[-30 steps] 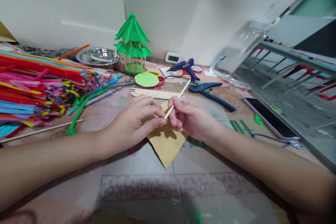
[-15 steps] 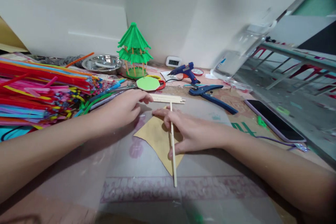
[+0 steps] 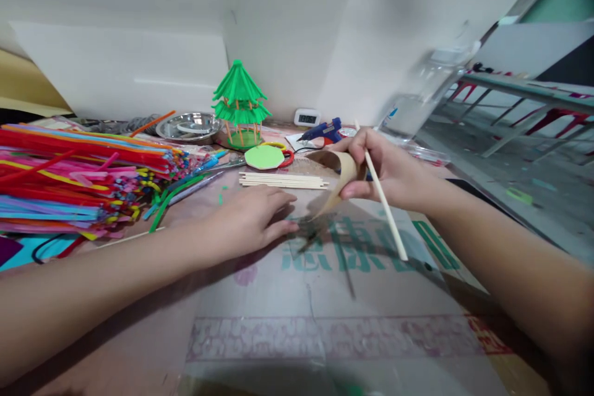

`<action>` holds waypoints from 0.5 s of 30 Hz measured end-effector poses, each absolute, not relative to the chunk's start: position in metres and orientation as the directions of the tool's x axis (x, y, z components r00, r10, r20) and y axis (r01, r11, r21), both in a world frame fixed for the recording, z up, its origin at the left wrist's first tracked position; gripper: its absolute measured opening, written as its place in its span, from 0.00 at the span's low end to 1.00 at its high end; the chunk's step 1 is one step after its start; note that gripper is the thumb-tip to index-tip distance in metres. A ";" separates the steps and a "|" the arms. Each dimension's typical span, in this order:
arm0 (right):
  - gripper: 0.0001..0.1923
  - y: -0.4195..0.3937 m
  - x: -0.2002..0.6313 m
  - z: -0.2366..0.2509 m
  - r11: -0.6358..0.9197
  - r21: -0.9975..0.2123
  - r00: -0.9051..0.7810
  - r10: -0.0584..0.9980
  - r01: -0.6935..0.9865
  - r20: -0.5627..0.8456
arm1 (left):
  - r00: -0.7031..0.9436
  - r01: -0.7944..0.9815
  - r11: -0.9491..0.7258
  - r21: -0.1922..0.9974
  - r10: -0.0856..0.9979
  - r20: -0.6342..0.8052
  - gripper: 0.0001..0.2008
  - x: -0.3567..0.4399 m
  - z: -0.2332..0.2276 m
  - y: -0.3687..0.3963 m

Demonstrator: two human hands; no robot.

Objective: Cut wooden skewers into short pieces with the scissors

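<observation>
Pale wall (image 3: 288,31) behind cluttered worktop (image 3: 139,359), clear plastic sheet (image 3: 269,291) spread across part. My right hand (image 3: 392,167) grips curled tan paper (image 3: 342,180) and one pale stick (image 3: 385,204) together, both raised above sheet. My left hand (image 3: 253,219), thumb and fingers loosely parted, lies low on near side of stick row (image 3: 283,181). Green pagoda model (image 3: 239,88) stands farther back, light-green octagon (image 3: 263,158) just before it.

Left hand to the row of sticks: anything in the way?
Nothing visible. The left hand is on the near side of the row of sticks; whether they touch, I can't tell. The tan sheet and single stick, both in the right hand, are off to its right.
</observation>
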State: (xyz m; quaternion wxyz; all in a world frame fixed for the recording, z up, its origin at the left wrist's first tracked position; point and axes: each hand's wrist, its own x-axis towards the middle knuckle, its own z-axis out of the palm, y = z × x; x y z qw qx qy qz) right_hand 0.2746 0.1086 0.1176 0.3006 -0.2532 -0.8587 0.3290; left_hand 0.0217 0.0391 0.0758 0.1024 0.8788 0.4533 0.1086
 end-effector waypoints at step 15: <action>0.24 0.112 0.290 0.129 0.710 -0.543 -0.649 0.676 0.449 0.347 | 0.486 0.859 -0.441 0.260 0.861 -0.149 0.20 0.054 0.091 0.041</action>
